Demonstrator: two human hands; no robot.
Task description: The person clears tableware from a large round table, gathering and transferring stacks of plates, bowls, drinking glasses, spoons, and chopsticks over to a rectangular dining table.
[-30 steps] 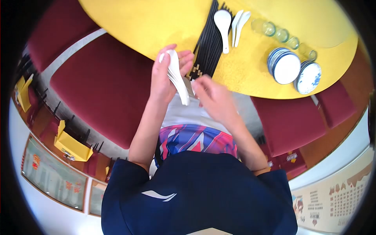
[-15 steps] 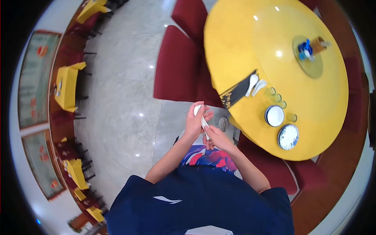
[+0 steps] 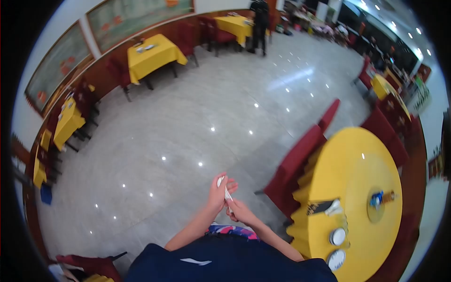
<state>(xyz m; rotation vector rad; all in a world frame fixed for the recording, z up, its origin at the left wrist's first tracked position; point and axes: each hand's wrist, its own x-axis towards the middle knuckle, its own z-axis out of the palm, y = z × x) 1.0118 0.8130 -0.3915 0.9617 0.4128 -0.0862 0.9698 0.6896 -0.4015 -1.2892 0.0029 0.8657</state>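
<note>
In front of my body I hold a small stack of white spoons (image 3: 228, 194) in both hands. My left hand (image 3: 217, 191) wraps around the bowl end, its thumb lying over the spoons. At the handle end, my right hand (image 3: 241, 211) pinches the stack with its fingers. The exact number of spoons cannot be made out. Both hands are over the grey floor, to the left of the round table.
To my right stands a round table (image 3: 352, 160) with a yellow cloth, bearing chopsticks (image 3: 319, 207), more white spoons (image 3: 334, 207), bowls (image 3: 337, 236) and plates (image 3: 336, 259). A dark red chair (image 3: 293, 171) stands beside it. Farther off, a person in dark clothes (image 3: 260, 26) stands by a yellow table (image 3: 232, 26).
My view has swung up and to the left, so the round table now appears lower and more of the room shows. Both hands keep their hold on the spoons.
</note>
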